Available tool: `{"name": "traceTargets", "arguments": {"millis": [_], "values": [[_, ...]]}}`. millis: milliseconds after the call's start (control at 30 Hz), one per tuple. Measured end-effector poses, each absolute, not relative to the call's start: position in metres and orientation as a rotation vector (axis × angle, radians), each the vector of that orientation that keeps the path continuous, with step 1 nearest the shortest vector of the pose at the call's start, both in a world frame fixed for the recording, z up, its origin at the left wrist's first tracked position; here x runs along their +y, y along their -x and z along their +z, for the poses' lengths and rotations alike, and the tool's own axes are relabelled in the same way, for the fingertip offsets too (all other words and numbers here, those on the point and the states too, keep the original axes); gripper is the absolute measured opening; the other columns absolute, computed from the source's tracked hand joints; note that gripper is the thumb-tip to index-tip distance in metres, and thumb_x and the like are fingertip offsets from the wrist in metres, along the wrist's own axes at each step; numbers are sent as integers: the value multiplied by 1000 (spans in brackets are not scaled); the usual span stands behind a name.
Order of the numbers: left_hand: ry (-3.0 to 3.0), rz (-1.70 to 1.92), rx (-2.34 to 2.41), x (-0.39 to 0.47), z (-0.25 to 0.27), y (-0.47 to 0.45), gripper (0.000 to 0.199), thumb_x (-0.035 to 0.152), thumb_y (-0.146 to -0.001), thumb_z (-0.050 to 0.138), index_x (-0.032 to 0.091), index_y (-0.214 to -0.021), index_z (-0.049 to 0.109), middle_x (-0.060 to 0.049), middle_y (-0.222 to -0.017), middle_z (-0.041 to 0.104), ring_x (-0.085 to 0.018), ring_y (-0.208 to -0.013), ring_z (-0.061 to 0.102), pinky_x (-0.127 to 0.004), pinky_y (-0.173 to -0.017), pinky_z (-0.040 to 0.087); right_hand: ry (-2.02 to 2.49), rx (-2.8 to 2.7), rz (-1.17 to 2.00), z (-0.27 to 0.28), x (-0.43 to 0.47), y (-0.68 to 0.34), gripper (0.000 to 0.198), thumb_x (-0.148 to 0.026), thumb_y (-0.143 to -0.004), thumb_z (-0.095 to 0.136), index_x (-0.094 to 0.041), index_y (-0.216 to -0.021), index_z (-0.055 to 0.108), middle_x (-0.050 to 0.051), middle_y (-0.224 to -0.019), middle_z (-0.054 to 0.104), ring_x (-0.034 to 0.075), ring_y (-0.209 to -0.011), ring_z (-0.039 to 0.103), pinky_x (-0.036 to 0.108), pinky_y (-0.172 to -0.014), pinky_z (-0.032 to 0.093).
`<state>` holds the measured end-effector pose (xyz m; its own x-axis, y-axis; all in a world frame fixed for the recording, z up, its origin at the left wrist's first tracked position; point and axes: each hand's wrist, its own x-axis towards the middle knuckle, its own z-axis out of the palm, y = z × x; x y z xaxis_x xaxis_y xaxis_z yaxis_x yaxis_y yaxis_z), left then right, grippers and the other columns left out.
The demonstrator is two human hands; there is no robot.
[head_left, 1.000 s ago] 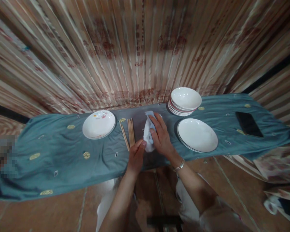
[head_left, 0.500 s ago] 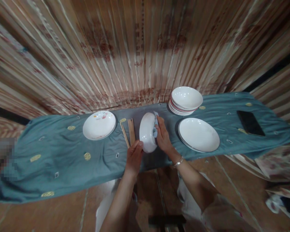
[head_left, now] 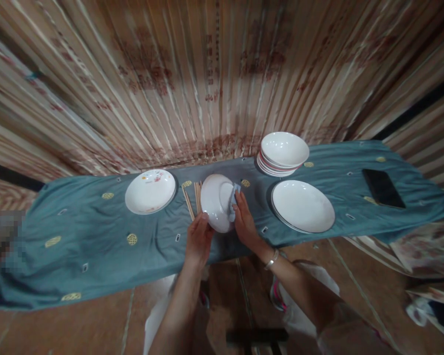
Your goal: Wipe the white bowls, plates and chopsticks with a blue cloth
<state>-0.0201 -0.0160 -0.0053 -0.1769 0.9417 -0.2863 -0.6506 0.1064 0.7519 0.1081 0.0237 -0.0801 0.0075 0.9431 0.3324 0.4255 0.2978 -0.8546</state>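
Note:
My left hand (head_left: 199, 237) grips the near edge of a white bowl (head_left: 215, 202), tilted up on its rim so its underside faces me. My right hand (head_left: 244, 224) presses a small light-blue cloth (head_left: 233, 199) against the right side of that bowl. Both hands work over a teal cloth-covered table (head_left: 96, 246). A bundle of wooden chopsticks (head_left: 194, 197) lies just left of the bowl, partly hidden by it.
A white plate with a floral print (head_left: 150, 191) lies to the left. A large white plate (head_left: 302, 206) lies to the right, with a stack of white bowls and plates (head_left: 283, 154) behind it. A black phone (head_left: 383, 189) rests far right. A bamboo-slat wall stands behind.
The bowl has been turned further over, so its underside now faces me, and shifted slightly left. My right hand with the cloth moved from the bowl's inside to its outer right side.

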Motion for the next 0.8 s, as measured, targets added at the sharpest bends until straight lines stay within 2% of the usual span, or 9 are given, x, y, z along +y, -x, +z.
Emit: {"name": "traceTargets", "arguments": {"millis": [133, 300, 567, 800], "values": [[-343, 1506, 967, -13, -7, 21, 21, 33, -69, 78, 16, -78, 68, -1, -79, 69, -10, -68, 61, -19, -62, 51, 1270, -1676, 614, -74, 11, -106, 55, -40, -101, 24, -15, -150, 27, 13, -158, 23, 22, -148, 17, 52, -119, 21], [-328, 1511, 984, -11, -8, 22, 27, 35, -66, 80, 16, -79, 68, 0, -77, 69, -10, -67, 61, -19, -60, 50, 1218, -1777, 538, -67, 1, -105, 55, -35, -101, 27, -20, -153, 19, 9, -160, 19, 24, -148, 14, 55, -119, 21], [-294, 1516, 996, -10, -4, 24, 27, 32, -63, 82, 14, -77, 67, 0, -75, 69, -10, -65, 61, -19, -60, 49, 1101, -1986, 399, -54, -8, -100, 62, -26, -99, 32, -23, -154, 4, 11, -159, 20, 25, -147, 17, 55, -117, 26], [-382, 1488, 1028, -13, -5, 22, 20, 32, -69, 77, 17, -75, 66, 1, -72, 64, -9, -62, 56, -18, -56, 45, 1006, -2036, 349, -41, 0, -100, 65, -25, -98, 33, -21, -154, 0, 12, -160, 17, 25, -148, 16, 52, -118, 27]]}}
